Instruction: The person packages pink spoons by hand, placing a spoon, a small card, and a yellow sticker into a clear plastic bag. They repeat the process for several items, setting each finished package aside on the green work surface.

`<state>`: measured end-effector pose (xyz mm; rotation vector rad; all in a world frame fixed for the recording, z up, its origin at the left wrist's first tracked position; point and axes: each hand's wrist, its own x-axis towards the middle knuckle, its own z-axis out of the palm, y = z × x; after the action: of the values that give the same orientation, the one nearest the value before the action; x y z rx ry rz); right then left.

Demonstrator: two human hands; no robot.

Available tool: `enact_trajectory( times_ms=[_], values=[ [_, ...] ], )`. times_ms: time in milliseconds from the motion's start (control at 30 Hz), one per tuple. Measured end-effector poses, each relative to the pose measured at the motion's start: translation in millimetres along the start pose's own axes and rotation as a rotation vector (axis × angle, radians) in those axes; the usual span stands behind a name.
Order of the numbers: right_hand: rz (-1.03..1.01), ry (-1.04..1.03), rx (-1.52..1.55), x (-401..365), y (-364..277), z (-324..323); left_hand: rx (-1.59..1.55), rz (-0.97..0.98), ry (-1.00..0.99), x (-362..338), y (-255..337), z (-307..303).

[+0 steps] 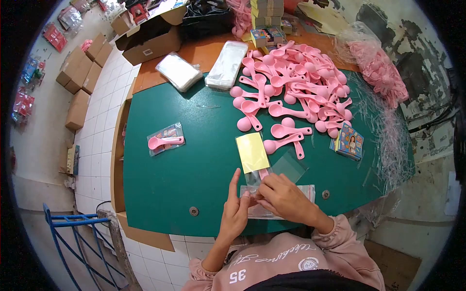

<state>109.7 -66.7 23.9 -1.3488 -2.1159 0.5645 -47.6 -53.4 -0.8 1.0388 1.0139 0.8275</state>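
Note:
A clear plastic bag (251, 178) with a yellow card (252, 153) in it lies at the table's front, between my hands. Part of a pink measuring spoon (263, 173) shows at the card's lower edge. My left hand (235, 213) pinches the bag's near end with its thumb, the index finger pointing away from me. Closed fingers of my right hand (281, 195) grip the same end and hide part of the spoon. Under my hands lie more clear bags (306, 191). Another clear sleeve (290, 167) rests just beyond my right hand.
Pink measuring spoons (296, 87) are heaped at the back right, beside a stack of printed cards (349, 141). A packed bag with a spoon (166, 140) lies on the left. Two stacks of clear bags (227, 65) sit behind. Loose plastic wrap (386, 145) covers the right edge.

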Motion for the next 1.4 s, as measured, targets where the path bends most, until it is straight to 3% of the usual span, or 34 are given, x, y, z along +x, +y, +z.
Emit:
enact_trajectory(
  times_ms=[100,200,300,400,467,533,567,600,633,667,733,767,833,867,900,933,967,1100,1200,1300,1367,1400],
  values=[
    [-0.031,-0.011,-0.105,-2.4,-3.1,4.4,0.16,-0.014,-0.073,2.9,2.2,-4.2],
    [-0.094,-0.017,-0.132,-3.1,-4.2,4.5,0.034,-0.131,-0.206,7.5,12.8,-9.7],
    [-0.156,-0.031,-0.053,-5.1,1.5,-2.6,0.024,-0.12,-0.186,6.3,14.6,-4.6],
    [-0.157,-0.194,0.131,-10.8,14.9,-21.7,0.06,-0.084,-0.231,6.6,5.7,-3.6],
    [-0.046,-0.415,0.555,-15.1,23.8,-43.0,-0.027,-0.11,-0.211,9.5,3.4,-6.5],
    [0.04,-0.496,0.687,-17.6,36.5,-82.9,-0.066,-0.161,-0.22,10.6,9.0,-12.4],
    [-0.05,-0.489,0.731,-20.3,57.7,-100.8,-0.066,-0.163,-0.222,10.7,7.5,-13.2],
    [0.014,-0.467,0.741,-27.7,83.0,-122.0,-0.081,-0.162,-0.253,10.1,4.2,-14.7],
    [0.265,-0.206,0.825,-45.9,110.4,-139.9,-0.094,-0.162,-0.288,9.6,1.6,-15.9],
    [0.582,0.206,0.74,-46.5,134.8,-161.7,-0.093,-0.164,-0.295,8.4,-0.4,-15.5],
    [0.93,0.321,-1.103,-52.0,155.0,-175.0,-0.105,-0.159,-0.249,7.9,-2.6,-12.8],
    [0.924,0.323,-1.105,-53.1,150.3,-173.9,-0.108,-0.154,-0.246,5.2,-2.7,-11.2],
    [0.454,0.523,-0.72,-58.4,126.5,-167.8,-0.091,-0.157,-0.185,3.0,-1.5,-4.5],
    [0.449,0.566,-0.442,-34.8,82.9,-148.0,-0.101,-0.153,-0.18,3.0,-1.3,-3.0],
    [0.376,0.532,-0.21,-31.5,61.9,-118.9,-0.102,-0.155,-0.178,3.0,-1.4,-1.6],
    [0.136,0.379,-0.219,-31.6,53.9,-89.2,-0.138,-0.151,-0.166,2.6,-1.7,0.4],
    [0.075,0.221,-0.023,-20.2,29.8,-73.1,-0.171,-0.149,-0.154,2.5,-0.9,1.2],
    [0.172,0.126,0.191,-21.6,22.4,-6.2,-0.182,-0.201,-0.189,-3.1,8.7,-5.0],
    [0.194,0.124,0.285,-17.9,25.4,-7.2,-0.1,-0.181,-0.226,-5.5,8.5,-16.2],
    [0.223,0.134,0.378,-17.4,24.8,-13.5,-0.221,-0.211,-0.194,-4.2,11.7,-21.0],
    [0.237,0.125,0.414,-18.0,25.1,-14.7,0.256,-0.126,-0.116,-2.0,6.1,-24.4],
    [0.237,0.104,0.464,-18.4,25.6,-14.5,0.185,-0.02,-0.081,-1.5,3.1,-16.0]
  ],
)
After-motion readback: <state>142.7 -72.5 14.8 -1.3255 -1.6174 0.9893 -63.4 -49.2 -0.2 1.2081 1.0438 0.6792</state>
